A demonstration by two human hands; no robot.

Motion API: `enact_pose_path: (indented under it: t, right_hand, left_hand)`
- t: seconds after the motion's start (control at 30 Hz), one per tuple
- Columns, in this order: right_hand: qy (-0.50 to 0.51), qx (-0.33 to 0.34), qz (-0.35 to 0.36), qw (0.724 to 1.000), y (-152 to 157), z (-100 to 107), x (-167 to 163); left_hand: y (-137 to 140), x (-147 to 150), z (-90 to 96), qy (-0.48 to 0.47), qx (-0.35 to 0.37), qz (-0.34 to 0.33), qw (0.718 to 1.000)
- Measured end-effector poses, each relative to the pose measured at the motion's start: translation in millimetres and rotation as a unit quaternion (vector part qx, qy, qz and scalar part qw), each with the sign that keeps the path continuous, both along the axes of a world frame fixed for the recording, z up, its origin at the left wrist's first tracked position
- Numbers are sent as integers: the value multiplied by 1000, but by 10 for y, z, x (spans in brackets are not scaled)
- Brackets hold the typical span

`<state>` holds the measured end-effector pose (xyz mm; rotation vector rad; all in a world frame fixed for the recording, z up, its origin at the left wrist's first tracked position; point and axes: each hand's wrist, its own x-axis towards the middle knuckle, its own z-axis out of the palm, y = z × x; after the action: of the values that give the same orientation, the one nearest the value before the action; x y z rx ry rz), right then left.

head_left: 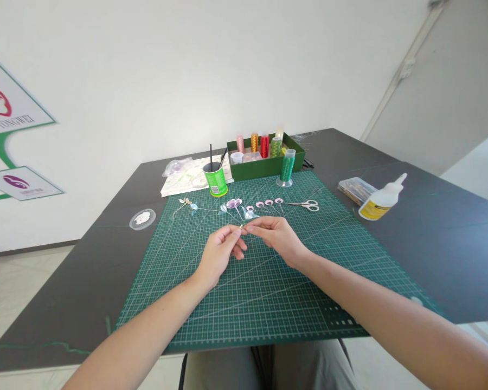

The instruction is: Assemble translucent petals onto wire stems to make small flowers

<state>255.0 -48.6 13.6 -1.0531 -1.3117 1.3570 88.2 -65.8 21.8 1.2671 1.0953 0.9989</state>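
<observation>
My left hand (222, 250) is closed in a pinch on the gathered stems of a small wire flower spray, its lower fingers loosely curled. Above the fingertips the spray fans out, with a purple flower (234, 204) and pale blue leaves (223, 208). My right hand (280, 238) pinches right beside the left fingertips, where a bit of green shows; what exactly it grips is too small to tell. Just beyond lie several pink petal loops on wires (269, 203) and scissors (309, 205) with white handles. Another wired sprig (185, 201) rests to the left.
A green cutting mat (211, 319) covers the table's middle. Behind stand a green can (216, 181) with tools, a green box (252, 172) of thread spools and a teal spool (287, 167). A glue bottle (380, 201) and clear case (355, 188) are right; a small dish (142, 219) is left.
</observation>
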Motion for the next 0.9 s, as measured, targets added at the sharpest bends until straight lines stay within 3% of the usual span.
enact_pose_path:
  t: [0.23,0.5,0.67,0.9]
  right_hand:
    - [-103,73,-8,992,14,-9,55]
    - [-113,89,41,989,-21,130,139]
    - [-118,105,75,985,-38,205,189]
    - [-106,120,57,985,-14,193,208]
  left_hand:
    - [78,-58,-20,120,54,-5,991]
    - [114,-107,-7,220,89,7,971]
    - [54,-99,29,267,119,-44,955]
    - [-12,-85,39,316,154,-120,928]
